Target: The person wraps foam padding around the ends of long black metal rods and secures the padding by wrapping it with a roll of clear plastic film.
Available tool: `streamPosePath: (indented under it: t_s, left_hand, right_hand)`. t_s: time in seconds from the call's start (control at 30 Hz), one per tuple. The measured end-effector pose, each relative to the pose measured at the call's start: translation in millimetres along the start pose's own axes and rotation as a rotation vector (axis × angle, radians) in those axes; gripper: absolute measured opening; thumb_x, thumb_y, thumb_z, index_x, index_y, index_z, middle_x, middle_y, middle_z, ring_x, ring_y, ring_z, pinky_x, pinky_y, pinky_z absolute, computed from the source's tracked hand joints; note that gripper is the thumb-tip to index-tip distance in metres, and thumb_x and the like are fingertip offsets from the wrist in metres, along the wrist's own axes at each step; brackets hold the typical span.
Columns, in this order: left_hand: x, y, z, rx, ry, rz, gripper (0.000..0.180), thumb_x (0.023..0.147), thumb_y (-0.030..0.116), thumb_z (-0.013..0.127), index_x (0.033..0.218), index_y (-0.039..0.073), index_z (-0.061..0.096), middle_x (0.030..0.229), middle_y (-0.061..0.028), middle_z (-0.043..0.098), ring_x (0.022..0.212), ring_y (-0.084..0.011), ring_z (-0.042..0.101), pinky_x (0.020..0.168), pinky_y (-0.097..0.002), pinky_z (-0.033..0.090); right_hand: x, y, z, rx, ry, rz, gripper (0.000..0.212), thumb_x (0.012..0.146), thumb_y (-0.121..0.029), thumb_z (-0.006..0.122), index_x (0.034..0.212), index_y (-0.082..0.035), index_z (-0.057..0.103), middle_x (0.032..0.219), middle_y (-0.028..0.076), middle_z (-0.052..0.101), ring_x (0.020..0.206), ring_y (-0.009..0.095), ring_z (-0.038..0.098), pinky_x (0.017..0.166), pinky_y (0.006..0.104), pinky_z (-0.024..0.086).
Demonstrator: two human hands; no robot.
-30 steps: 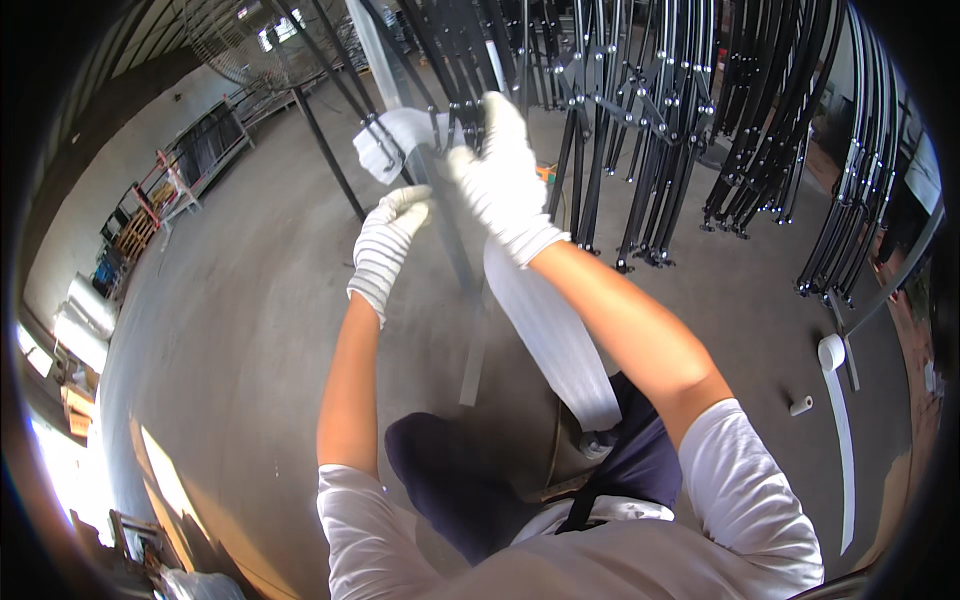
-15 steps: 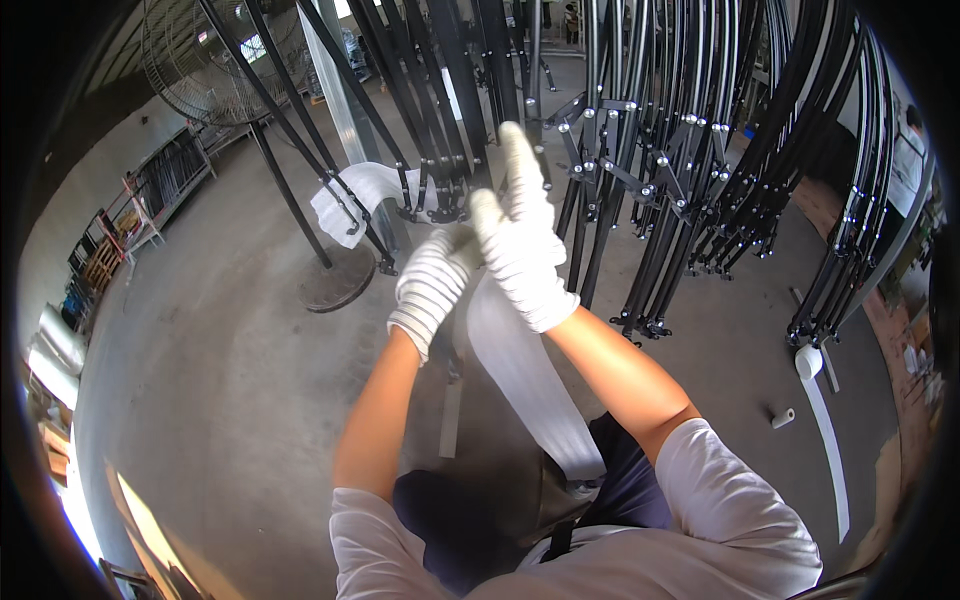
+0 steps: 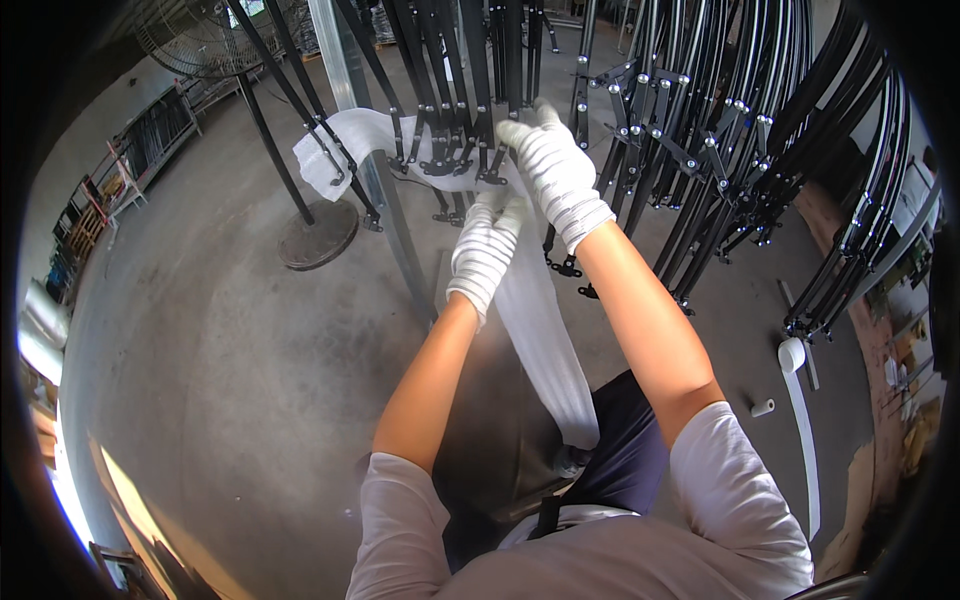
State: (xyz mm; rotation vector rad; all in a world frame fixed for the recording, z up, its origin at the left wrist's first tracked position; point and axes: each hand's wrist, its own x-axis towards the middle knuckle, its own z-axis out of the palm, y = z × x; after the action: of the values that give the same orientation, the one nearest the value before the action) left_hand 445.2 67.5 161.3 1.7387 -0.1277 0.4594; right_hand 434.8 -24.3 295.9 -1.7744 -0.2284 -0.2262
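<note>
Both my hands wear white gloves with thin grey stripes. My left hand [image 3: 487, 245] is closed at the edge of a long white foam strip [image 3: 545, 345], fingers pointing up. Higher and to the right, my right hand [image 3: 556, 180] is curled at the lower part of a hanging black tube [image 3: 513, 65], its thumb and fingers on either side; the exact grip is partly hidden. The strip passes behind several black tubes with small jointed brackets [image 3: 447, 160], its free end [image 3: 322, 165] hanging at the left. Its other end runs down to my legs.
A grey metal post [image 3: 395, 235] stands just left of my hands. Further left is a fan's round base [image 3: 318, 236]. More black tube frames [image 3: 650, 130] hang at the right. A white roll [image 3: 791, 355] with a trailing strip and a small roll [image 3: 763, 408] lie on the floor.
My hands have moved apart, the left rightward onto the strip, the right slightly right. The right fingers, stretched upward before, are now bent. The strip now passes behind the tubes toward my hands.
</note>
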Motion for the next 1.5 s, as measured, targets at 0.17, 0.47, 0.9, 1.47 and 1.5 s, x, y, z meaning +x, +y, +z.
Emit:
streamPosePath:
  t_s: [0.17, 0.47, 0.9, 1.47, 1.5]
  left_hand:
    - [-11.2, 22.9, -0.6, 0.215, 0.078, 0.163, 0.032, 0.078, 0.023, 0.058, 0.103, 0.003, 0.050, 0.090, -0.0182, 0.055, 0.084, -0.0325, 0.053, 0.074, -0.0360, 0.042]
    - [-5.1, 66.8, -83.2, -0.174, 0.379, 0.144, 0.010, 0.083, 0.007, 0.053, 0.093, 0.005, 0.057, 0.083, -0.0018, 0.058, 0.071, -0.0100, 0.051, 0.068, -0.0224, 0.043]
    - [58.7, 98.9, -189.7, 0.637, 0.775, 0.390, 0.063, 0.069, 0.021, 0.071, 0.122, 0.004, 0.040, 0.121, -0.0150, 0.044, 0.113, -0.0247, 0.040, 0.096, -0.0343, 0.030]
    - [91.6, 109.7, -115.1, -0.242, -0.088, 0.193, 0.049, 0.066, -0.002, 0.063, 0.113, 0.003, 0.049, 0.093, -0.0065, 0.060, 0.087, -0.0161, 0.055, 0.077, -0.0270, 0.044]
    - [89.7, 112.6, -113.8, -0.243, -0.087, 0.185, 0.052, 0.066, -0.003, 0.063, 0.115, 0.003, 0.047, 0.095, -0.0071, 0.059, 0.087, -0.0168, 0.055, 0.078, -0.0274, 0.043]
  right_hand:
    - [-3.0, 22.7, 10.2, -0.606, 0.107, -0.004, 0.063, 0.068, -0.026, 0.062, 0.119, 0.000, 0.035, 0.103, 0.022, 0.055, 0.095, 0.033, 0.056, 0.086, 0.0344, 0.041]
    - [18.7, 63.4, 4.3, -0.425, 0.143, -0.222, 0.015, 0.079, -0.013, 0.050, 0.093, -0.007, 0.052, 0.085, 0.018, 0.060, 0.082, 0.036, 0.057, 0.074, 0.0391, 0.044]
    - [20.7, 54.2, 17.0, -0.197, 0.130, -0.225, 0.027, 0.082, -0.009, 0.046, 0.107, -0.006, 0.055, 0.090, 0.018, 0.061, 0.081, 0.028, 0.060, 0.075, 0.0325, 0.045]
    - [27.8, 63.5, 12.4, -0.175, 0.103, -0.244, 0.028, 0.083, -0.010, 0.046, 0.108, -0.003, 0.055, 0.096, 0.017, 0.061, 0.088, 0.027, 0.059, 0.080, 0.0309, 0.043]
    - [25.3, 59.1, 11.3, -0.196, 0.106, -0.230, 0.028, 0.082, -0.010, 0.047, 0.108, -0.003, 0.055, 0.097, 0.017, 0.061, 0.089, 0.027, 0.059, 0.080, 0.0309, 0.044]
